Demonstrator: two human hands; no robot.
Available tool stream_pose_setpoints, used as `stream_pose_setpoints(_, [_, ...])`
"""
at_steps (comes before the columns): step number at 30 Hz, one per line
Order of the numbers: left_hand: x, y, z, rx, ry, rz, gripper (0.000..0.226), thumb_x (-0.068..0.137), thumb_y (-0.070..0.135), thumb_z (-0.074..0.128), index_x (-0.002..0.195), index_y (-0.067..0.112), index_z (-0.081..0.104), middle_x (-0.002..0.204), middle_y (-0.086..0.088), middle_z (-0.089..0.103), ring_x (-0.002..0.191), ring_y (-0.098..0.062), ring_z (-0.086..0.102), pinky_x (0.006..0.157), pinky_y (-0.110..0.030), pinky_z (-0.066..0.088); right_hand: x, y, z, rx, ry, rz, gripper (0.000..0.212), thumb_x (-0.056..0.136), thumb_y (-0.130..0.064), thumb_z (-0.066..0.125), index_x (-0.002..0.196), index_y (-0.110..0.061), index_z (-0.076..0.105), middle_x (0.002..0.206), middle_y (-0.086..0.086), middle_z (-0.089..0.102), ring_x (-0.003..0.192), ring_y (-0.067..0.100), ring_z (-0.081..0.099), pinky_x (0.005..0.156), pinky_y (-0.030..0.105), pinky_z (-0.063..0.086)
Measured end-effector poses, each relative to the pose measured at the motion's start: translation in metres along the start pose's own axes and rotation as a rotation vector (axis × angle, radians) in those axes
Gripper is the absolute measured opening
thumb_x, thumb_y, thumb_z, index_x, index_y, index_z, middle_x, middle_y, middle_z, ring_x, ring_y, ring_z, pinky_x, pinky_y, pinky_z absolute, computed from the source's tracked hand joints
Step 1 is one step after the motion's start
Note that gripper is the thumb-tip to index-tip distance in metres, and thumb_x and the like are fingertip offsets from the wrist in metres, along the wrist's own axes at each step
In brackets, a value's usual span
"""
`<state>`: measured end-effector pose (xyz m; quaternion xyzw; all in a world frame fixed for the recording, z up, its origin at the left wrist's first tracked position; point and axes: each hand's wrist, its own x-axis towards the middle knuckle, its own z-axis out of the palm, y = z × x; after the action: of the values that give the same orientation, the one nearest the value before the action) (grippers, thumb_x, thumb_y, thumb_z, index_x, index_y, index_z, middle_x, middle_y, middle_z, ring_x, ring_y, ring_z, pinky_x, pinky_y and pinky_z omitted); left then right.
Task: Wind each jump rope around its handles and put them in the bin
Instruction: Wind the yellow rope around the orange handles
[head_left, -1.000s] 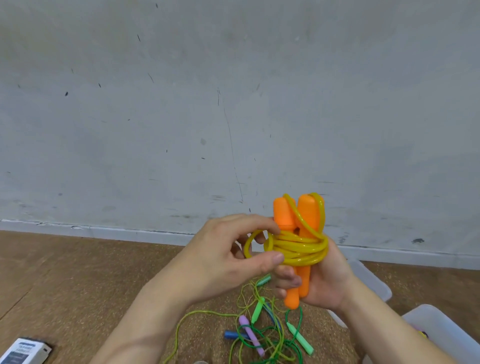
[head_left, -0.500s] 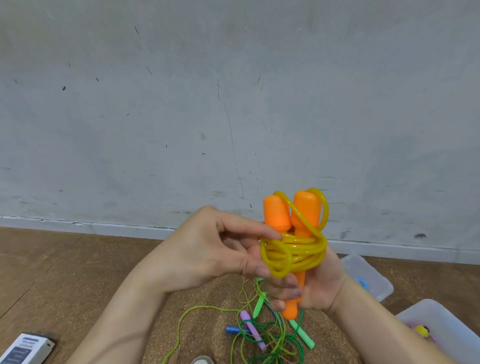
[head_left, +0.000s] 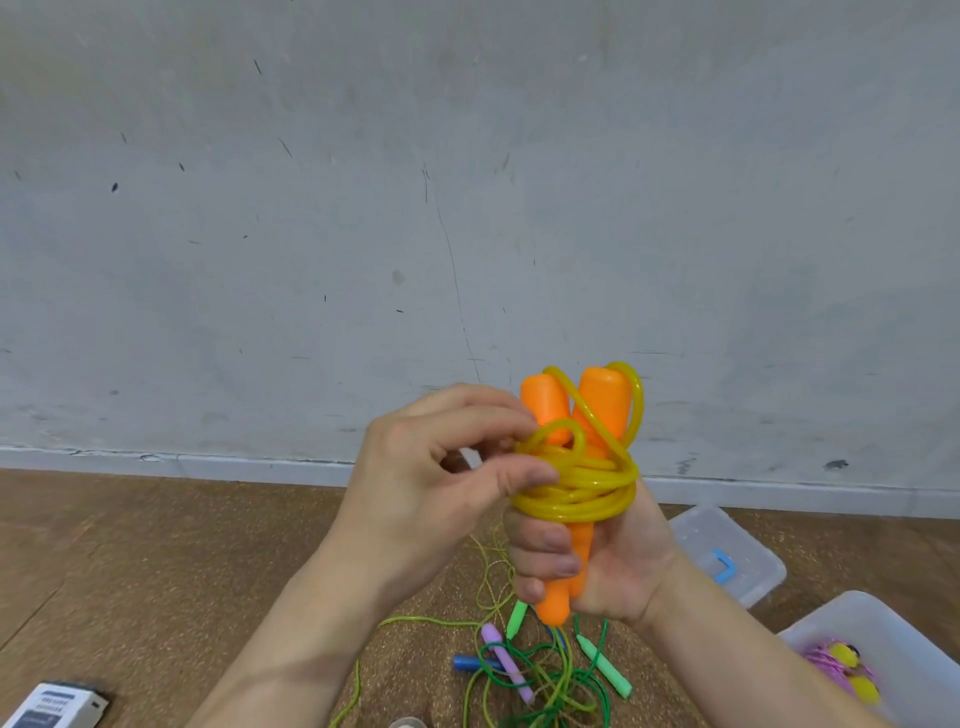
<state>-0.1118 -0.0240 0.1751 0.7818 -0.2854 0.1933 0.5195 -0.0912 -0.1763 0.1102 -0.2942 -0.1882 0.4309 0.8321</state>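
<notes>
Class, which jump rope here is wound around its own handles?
The yellow rope with orange handles, gripped in the right hand; the green-, purple- and blue-handled ropes lie tangled loose on the floor.

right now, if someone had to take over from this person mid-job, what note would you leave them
Right hand: grips the lower ends of the two orange handles, held upright.
Left hand: pinches the end loop of the yellow rope, which is coiled around the handles.
Done: this rope looks nearly wound; a pink and yellow rope lies in the bin at the right.
Left: secure the loop, put this rope in the bin, then wind the tangled ropes on the floor.
</notes>
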Motion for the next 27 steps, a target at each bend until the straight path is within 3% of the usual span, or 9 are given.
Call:
stream_pose_setpoints(2, [0.000,0.001,0.003,-0.064,0.105,-0.091,0.017,0.069,0.040,0.079,0.082,0.031,0.074,0.071,0.006,0.068,0.058,-0.009,0.058,0.054,-0.027,0.048,0.002,0.000,-0.003,0.035,0.011,0.009,0.050,0.093,-0.056,0.036,0.097,-0.017,0.066,0.078,0.002,0.063,0.067,0.013,0.059,0.077,0.032,0.049])
stream_pose_setpoints(5, [0.002,0.002,0.007,-0.162,0.215,-0.154,0.026,0.065,0.034,0.076,0.091,0.038,0.074,0.074,0.000,0.070,0.061,-0.010,0.059,0.058,-0.029,0.053,0.006,0.000,-0.006,0.064,-0.003,0.009,0.062,0.092,-0.060,0.022,0.096,-0.021,0.070,0.076,-0.003,0.063,0.065,0.010,0.057,0.076,0.029,0.048])
stream_pose_setpoints(7, [0.002,0.002,0.006,-0.058,0.216,-0.106,0.033,0.069,0.031,0.079,0.100,0.040,0.071,0.078,0.008,0.071,0.069,-0.006,0.064,0.066,-0.026,0.055,0.008,-0.001,-0.003,0.062,0.025,0.003,0.063,0.090,-0.059,0.020,0.085,-0.022,0.071,0.070,-0.002,0.061,0.059,0.010,0.055,0.070,0.029,0.048])
stream_pose_setpoints(10, [0.002,0.000,0.005,0.219,0.197,0.022,0.029,0.074,0.026,0.075,0.104,0.025,0.074,0.076,0.010,0.070,0.071,0.000,0.063,0.064,-0.022,0.051,0.009,0.000,0.006,0.115,0.179,-0.018,0.059,0.085,-0.060,0.028,0.068,-0.018,0.067,0.057,0.004,0.054,0.047,0.015,0.048,0.059,0.028,0.047])
stream_pose_setpoints(15, [0.003,-0.007,0.000,0.430,0.189,0.081,0.018,0.078,0.031,0.070,0.094,0.024,0.076,0.063,0.004,0.062,0.057,-0.009,0.054,0.052,-0.030,0.045,0.013,0.003,0.014,0.129,0.260,-0.022,0.071,0.090,-0.063,0.020,0.079,-0.018,0.074,0.056,0.007,0.052,0.046,0.017,0.046,0.058,0.028,0.045])
stream_pose_setpoints(22, [0.003,-0.008,-0.006,0.605,0.124,0.120,0.023,0.080,0.038,0.059,0.080,0.021,0.075,0.058,0.005,0.057,0.054,-0.008,0.051,0.053,-0.032,0.042,0.013,0.002,0.014,0.033,0.291,0.027,0.059,0.085,-0.063,0.033,0.085,-0.017,0.070,0.060,0.010,0.050,0.047,0.019,0.046,0.059,0.031,0.043])
stream_pose_setpoints(24, [0.002,-0.010,-0.005,0.524,0.161,0.069,0.019,0.079,0.038,0.062,0.088,0.023,0.072,0.059,0.003,0.059,0.056,-0.010,0.054,0.052,-0.032,0.044,0.013,0.000,0.013,-0.011,0.296,0.037,0.052,0.083,-0.063,0.037,0.094,-0.018,0.062,0.061,0.011,0.050,0.047,0.020,0.045,0.059,0.032,0.043])
stream_pose_setpoints(27, [0.000,-0.012,-0.002,0.360,0.203,-0.056,0.033,0.075,0.039,0.067,0.108,0.038,0.061,0.064,0.004,0.066,0.060,-0.008,0.060,0.058,-0.033,0.049,0.013,-0.001,0.010,-0.076,0.347,0.037,0.049,0.082,-0.060,0.041,0.096,-0.017,0.058,0.062,0.014,0.050,0.046,0.021,0.044,0.058,0.032,0.042])
